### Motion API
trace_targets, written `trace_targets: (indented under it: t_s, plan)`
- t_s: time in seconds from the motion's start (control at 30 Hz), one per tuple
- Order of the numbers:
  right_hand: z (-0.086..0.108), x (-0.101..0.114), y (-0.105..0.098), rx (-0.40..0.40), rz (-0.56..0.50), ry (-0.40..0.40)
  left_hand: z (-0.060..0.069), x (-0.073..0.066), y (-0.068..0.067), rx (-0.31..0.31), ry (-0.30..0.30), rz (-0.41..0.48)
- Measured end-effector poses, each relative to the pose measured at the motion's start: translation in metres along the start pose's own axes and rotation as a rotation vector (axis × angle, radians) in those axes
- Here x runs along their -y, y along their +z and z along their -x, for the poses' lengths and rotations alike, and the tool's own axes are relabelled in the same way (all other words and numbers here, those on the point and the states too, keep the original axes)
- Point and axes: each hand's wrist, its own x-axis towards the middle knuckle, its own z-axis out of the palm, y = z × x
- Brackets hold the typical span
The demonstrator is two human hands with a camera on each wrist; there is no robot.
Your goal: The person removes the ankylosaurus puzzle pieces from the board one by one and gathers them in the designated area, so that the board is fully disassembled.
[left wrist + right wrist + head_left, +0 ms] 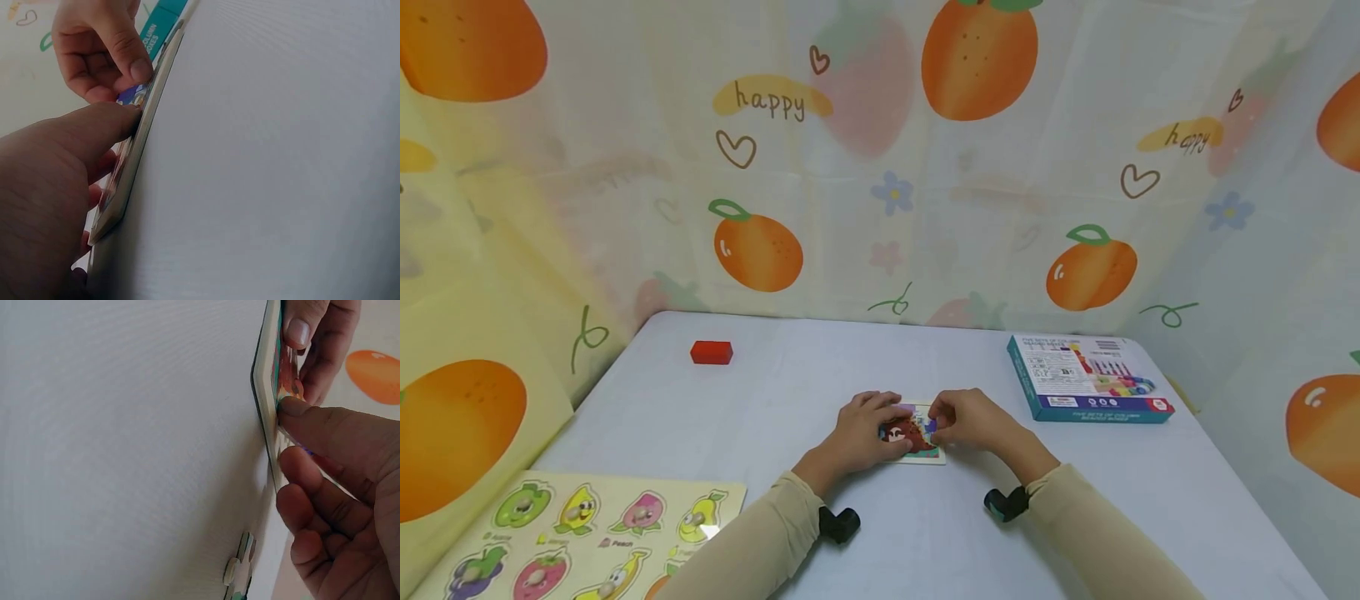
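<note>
At the far left a cream fruit board (617, 482) lay on the near corner of the bench (820, 367), its right side covered by the left sleeve (760, 542). Beyond it, near the back edge, a red block (711, 352) lay on its own. In the middle the left hand (867, 429) held a small picture board (913, 435) flat on the bench, thumb over the near side and fingers at the far side — both hands hid parts of its picture. At its right edge the right hand (973, 421) pinched a small purple-blue piece (933, 425); whether it was seated there could not be told. In the right wrist view a knobbed piece (239, 569) showed on the bench, apart from the picture board and cut by the frame. Farther right a teal-edged box (1090, 379) lay flat near the back corner, well apart from the fruit board, with a fruit-printed cloth (955, 275) behind everything
</note>
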Motion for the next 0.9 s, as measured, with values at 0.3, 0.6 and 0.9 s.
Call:
trace_targets:
  t_s: [0.3, 0.6, 0.9]
  plan:
    - [0.003, -0.001, -0.002, -0.032, -0.014, 0.039, -0.001, 0.0, 0.0, -0.002, -0.002, -0.001]
    - [0.056, -0.024, -0.023, 0.041, -0.035, 0.06, 0.001, -0.002, 0.001, 0.034, -0.03, 0.009]
    - [0.09, -0.048, -0.021, 0.097, -0.077, -0.019, 0.0, -0.002, -0.002, 0.018, -0.019, 0.023]
